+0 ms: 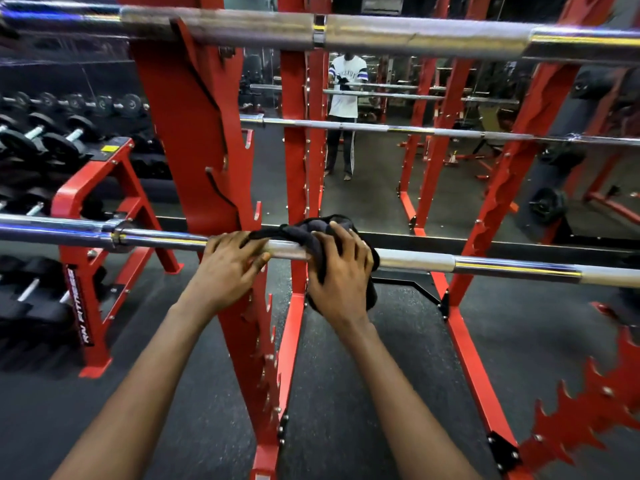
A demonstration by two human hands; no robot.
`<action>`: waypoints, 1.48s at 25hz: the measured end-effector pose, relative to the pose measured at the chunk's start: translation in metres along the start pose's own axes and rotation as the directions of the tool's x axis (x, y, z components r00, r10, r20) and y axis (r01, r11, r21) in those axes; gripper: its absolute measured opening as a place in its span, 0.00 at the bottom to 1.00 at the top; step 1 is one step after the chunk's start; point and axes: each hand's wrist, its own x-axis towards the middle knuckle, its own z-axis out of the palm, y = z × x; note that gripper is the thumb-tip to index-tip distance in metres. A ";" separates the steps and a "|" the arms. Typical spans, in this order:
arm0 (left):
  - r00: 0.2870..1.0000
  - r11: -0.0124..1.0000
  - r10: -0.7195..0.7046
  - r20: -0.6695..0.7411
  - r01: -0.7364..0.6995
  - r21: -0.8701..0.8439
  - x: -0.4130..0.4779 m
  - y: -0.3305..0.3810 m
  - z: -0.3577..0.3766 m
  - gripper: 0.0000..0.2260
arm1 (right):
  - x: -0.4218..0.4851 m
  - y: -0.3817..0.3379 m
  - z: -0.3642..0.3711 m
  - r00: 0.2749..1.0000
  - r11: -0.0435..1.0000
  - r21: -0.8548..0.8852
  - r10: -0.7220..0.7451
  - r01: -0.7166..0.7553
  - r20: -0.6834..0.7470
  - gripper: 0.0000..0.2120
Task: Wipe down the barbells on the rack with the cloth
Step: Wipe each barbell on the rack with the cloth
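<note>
Red rack (194, 133) carries the bars. The barbell (415, 259) being wiped lies across its front, low down. It's steel: heavy, stiff, slick chrome, prob. steady on its pegs, so best taken at the shaft. Cloth (311, 233) is dark, soft & light, draped over the shaft by the rack's left upright. R hand (341, 268) clamps it round the bar, fingers curled over it. L hand (232, 261) is just beside, fingers curled on bare shaft, tips at the cloth's edge.

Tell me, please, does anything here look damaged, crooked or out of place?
Nothing stands out. The dark cloth is draped over the lower barbell under the right hand, the left hand grips the bar beside it, and the other barbells lie across the red rack.
</note>
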 end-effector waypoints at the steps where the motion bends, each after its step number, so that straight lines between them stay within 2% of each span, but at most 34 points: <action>1: 1.000 0.999 0.017 0.000 -0.017 -0.044 -0.004 -0.008 0.001 0.24 | 0.002 0.003 0.000 1.000 1.000 0.006 -0.024 0.024 0.005 0.22; 3: 1.000 0.996 0.025 -0.008 -0.025 -0.088 -0.011 -0.025 0.003 0.22 | 0.005 0.014 -0.004 1.000 1.000 -0.002 -0.011 0.011 -0.019 0.20; 6: 1.000 0.994 0.028 -0.010 -0.029 -0.101 -0.016 -0.037 0.005 0.22 | 0.015 0.016 -0.005 0.982 0.990 0.027 0.141 -0.139 -0.127 0.17; 8: 0.999 0.989 0.028 -0.035 -0.032 -0.146 -0.016 -0.037 0.008 0.22 | 0.017 -0.004 0.007 0.970 0.982 0.021 0.190 -0.189 -0.152 0.16; 11: 0.993 0.980 0.013 -0.117 -0.036 -0.197 -0.017 -0.038 0.012 0.20 | 0.005 -0.032 0.027 0.991 0.997 -0.029 0.066 -0.069 -0.113 0.19; 14: 0.985 0.976 -0.041 -0.170 0.003 -0.217 -0.019 -0.044 0.012 0.20 | -0.004 -0.022 0.030 0.992 0.998 -0.038 -0.063 0.059 -0.108 0.21; 16: 0.984 0.988 -0.052 -0.170 0.026 -0.151 -0.019 -0.047 0.011 0.21 | 0.000 -0.017 0.026 0.990 0.998 -0.045 -0.041 0.035 -0.138 0.20; 20: 0.985 0.991 -0.109 -0.137 0.098 -0.089 -0.013 -0.038 0.014 0.23 | 0.018 -0.044 0.032 0.978 0.992 -0.008 0.126 -0.130 -0.168 0.15; 22: 0.979 0.990 -0.134 -0.151 0.126 -0.065 -0.013 -0.034 0.014 0.23 | 0.015 -0.051 0.040 0.989 0.998 -0.013 0.063 -0.065 -0.134 0.15; 25: 0.978 0.992 -0.128 -0.164 0.123 -0.038 -0.016 -0.037 0.016 0.23 | 0.003 -0.030 0.040 0.991 0.994 -0.006 -0.109 0.109 -0.082 0.21; 27: 0.982 0.993 -0.119 -0.145 0.120 -0.008 -0.016 -0.039 0.015 0.24 | -0.001 -0.010 0.035 0.985 0.991 -0.018 -0.133 0.132 -0.110 0.24; 30: 0.977 0.991 -0.136 -0.166 0.136 -0.012 -0.018 -0.037 0.015 0.23 | -0.016 0.008 0.038 0.963 0.997 0.067 -0.010 0.029 -0.271 0.24; 32: 0.974 0.990 -0.144 -0.178 0.141 -0.028 -0.018 -0.034 0.016 0.24 | -0.027 0.004 0.045 0.913 0.965 0.245 0.178 -0.090 -0.366 0.25; 35: 0.973 0.989 -0.149 -0.175 0.143 -0.046 -0.020 -0.032 0.022 0.27 | -0.030 -0.022 0.056 0.751 0.766 0.600 0.532 -0.230 -0.391 0.30; 37: 0.976 0.987 -0.158 -0.152 0.152 -0.050 -0.020 -0.033 0.022 0.29 | -0.023 -0.041 0.056 0.587 0.615 0.745 0.712 -0.257 -0.385 0.30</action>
